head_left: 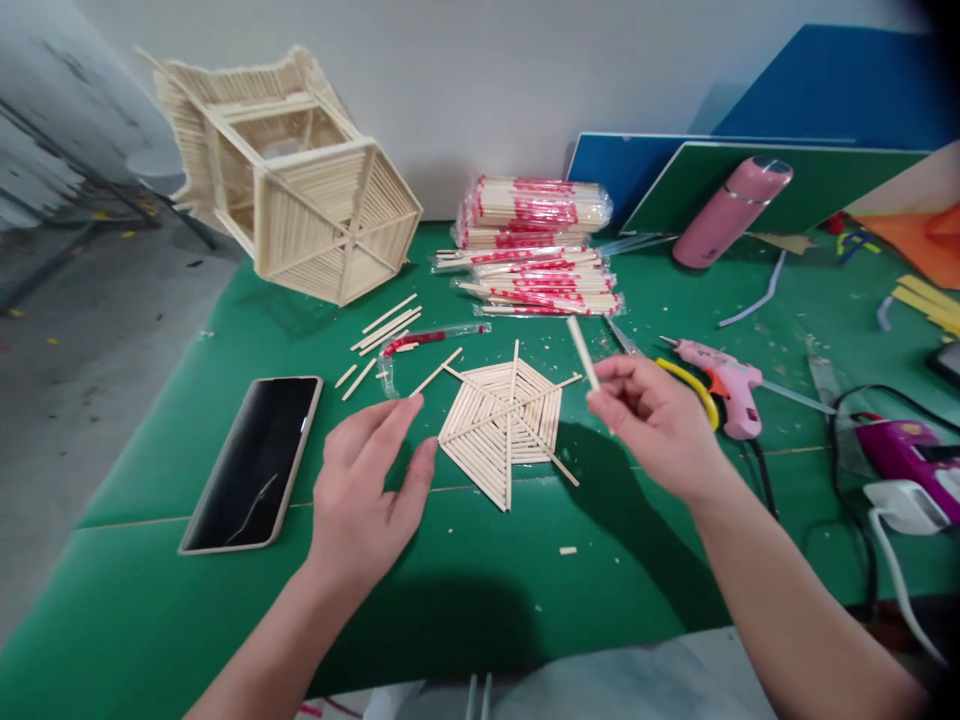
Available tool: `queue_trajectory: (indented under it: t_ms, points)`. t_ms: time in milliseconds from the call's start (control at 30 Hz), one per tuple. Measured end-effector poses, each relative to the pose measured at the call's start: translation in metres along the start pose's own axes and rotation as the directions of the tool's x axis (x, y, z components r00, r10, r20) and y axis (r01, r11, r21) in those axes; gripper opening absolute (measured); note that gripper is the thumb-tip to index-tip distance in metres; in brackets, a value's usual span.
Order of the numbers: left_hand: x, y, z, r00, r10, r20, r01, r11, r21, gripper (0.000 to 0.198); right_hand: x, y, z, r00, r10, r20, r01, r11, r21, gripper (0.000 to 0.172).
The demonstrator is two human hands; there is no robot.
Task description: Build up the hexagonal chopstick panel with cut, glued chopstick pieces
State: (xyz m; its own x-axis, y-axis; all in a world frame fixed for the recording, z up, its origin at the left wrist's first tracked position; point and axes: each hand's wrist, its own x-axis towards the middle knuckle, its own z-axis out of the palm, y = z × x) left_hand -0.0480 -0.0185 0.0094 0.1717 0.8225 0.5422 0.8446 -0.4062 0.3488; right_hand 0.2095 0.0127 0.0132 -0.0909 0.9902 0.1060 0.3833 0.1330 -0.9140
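Observation:
My right hand [652,420] pinches a short wooden stick [582,352] between thumb and fingers, raised above the table. My left hand [367,480] is open, thumb apart from the fingers, palm low over the table. Another stick [436,372] lies at its index fingertip; whether the finger presses on it I cannot tell. Between the hands lies a web-shaped panel of sticks [487,455], flat, with crossing spokes and some spoke ends jutting out. Yellow-handled scissors [694,388] lie partly behind my right hand.
A stick-built lantern-like frame [337,230] leans at back left, near wrapped chopstick bundles [536,270]. Loose sticks [390,325] and a phone [251,465] lie left. On the right are a pink glue gun [724,380], a pink bottle [731,212], cables and a purple device [911,460].

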Motion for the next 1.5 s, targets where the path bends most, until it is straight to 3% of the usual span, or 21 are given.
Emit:
queue_trajectory:
  t_ms: [133, 233, 400, 533, 633, 733, 867, 1100, 1233, 1333, 1433, 1500]
  points:
    - [-0.001, 0.020, 0.008, 0.996, 0.085, 0.021, -0.081, 0.986, -0.144, 0.024, -0.030, -0.001, 0.018, 0.976, 0.182, 0.122, -0.207, 0.948, 0.240, 0.022]
    - [-0.007, 0.037, 0.015, 0.984, 0.109, 0.141, -0.069, 0.962, -0.264, 0.015, -0.044, -0.003, 0.032, 0.949, 0.259, 0.180, -0.312, 0.855, 0.413, 0.013]
    - [-0.011, 0.057, 0.023, 0.913, 0.105, 0.393, 0.033, 0.944, -0.328, 0.017, -0.054, -0.009, 0.054, 0.956, 0.258, 0.143, -0.294, 0.807, 0.512, 0.014]
    - [-0.013, 0.048, 0.025, 0.885, 0.106, 0.453, 0.055, 0.944, -0.326, 0.021, -0.056, -0.002, 0.051, 0.956, 0.271, 0.109, -0.288, 0.812, 0.508, 0.017]
    - [-0.016, 0.033, 0.025, 0.875, 0.146, 0.462, 0.007, 0.950, -0.313, 0.018, -0.057, 0.006, 0.035, 0.970, 0.242, 0.018, -0.231, 0.899, 0.371, 0.021]
    - [-0.017, 0.020, 0.025, 0.868, 0.186, 0.460, -0.059, 0.959, -0.275, 0.018, -0.059, 0.013, 0.022, 0.996, 0.081, -0.022, -0.081, 0.996, 0.025, 0.015]
    - [-0.017, 0.013, 0.028, 0.857, 0.213, 0.469, -0.124, 0.969, -0.213, 0.021, -0.059, 0.020, 0.022, 0.994, -0.098, 0.040, 0.105, 0.964, -0.244, 0.014]
    - [-0.009, 0.017, 0.036, 0.884, 0.163, 0.438, -0.142, 0.987, -0.079, 0.018, -0.050, 0.029, 0.031, 0.982, -0.128, 0.139, 0.167, 0.930, -0.328, 0.015]
    - [-0.008, 0.019, 0.042, 0.854, 0.214, 0.474, -0.180, 0.977, -0.118, 0.017, -0.047, 0.032, 0.032, 0.982, -0.117, 0.152, 0.163, 0.923, -0.348, 0.015]
    - [-0.010, 0.018, 0.045, 0.862, 0.219, 0.457, -0.172, 0.975, -0.144, 0.015, -0.047, 0.034, 0.032, 0.982, -0.106, 0.154, 0.155, 0.924, -0.351, 0.016]
    - [-0.013, 0.017, 0.046, 0.870, 0.213, 0.444, -0.155, 0.974, -0.164, 0.014, -0.049, 0.035, 0.031, 0.990, -0.090, 0.110, 0.124, 0.926, -0.357, 0.017]
    - [-0.013, 0.017, 0.045, 0.871, 0.206, 0.445, -0.144, 0.975, -0.170, 0.014, -0.051, 0.036, 0.029, 0.995, -0.097, 0.020, 0.097, 0.917, -0.386, 0.019]
